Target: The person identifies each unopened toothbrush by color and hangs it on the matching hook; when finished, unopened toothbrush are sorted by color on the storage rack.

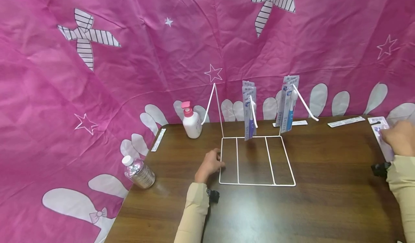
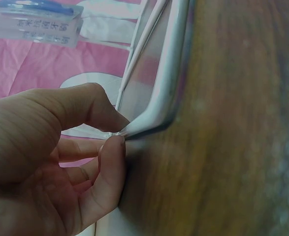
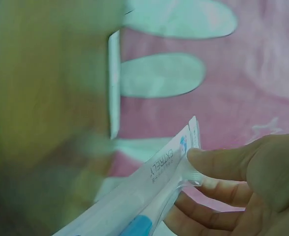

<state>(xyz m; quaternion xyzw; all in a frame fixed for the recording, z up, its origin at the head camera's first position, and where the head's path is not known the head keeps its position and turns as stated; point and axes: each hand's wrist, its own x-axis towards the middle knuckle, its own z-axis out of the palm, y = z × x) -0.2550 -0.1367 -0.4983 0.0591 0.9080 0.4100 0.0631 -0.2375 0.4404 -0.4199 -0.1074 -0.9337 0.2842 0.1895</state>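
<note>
A white wire rack (image 1: 257, 184) stands on the table, its upright arms toward the back. My left hand (image 1: 210, 164) pinches the left side of its base between thumb and fingers; the left wrist view shows the grip at a corner of the wire. Packaged toothbrushes hang on two of the rack's arms: a purple one (image 1: 251, 122) in the middle and a blue one (image 1: 290, 118) on the right. The left arm is bare. At the far right, my right hand (image 1: 400, 136) holds another packaged toothbrush (image 3: 149, 191) with a blue handle, thumb on its top end.
Left of the rack stand a white pump bottle (image 1: 192, 125) with a pink top and a clear bottle (image 1: 141, 172) with a white cap. White label strips (image 1: 346, 121) lie along the table's back and left edges. A pink patterned cloth (image 1: 181, 48) hangs behind.
</note>
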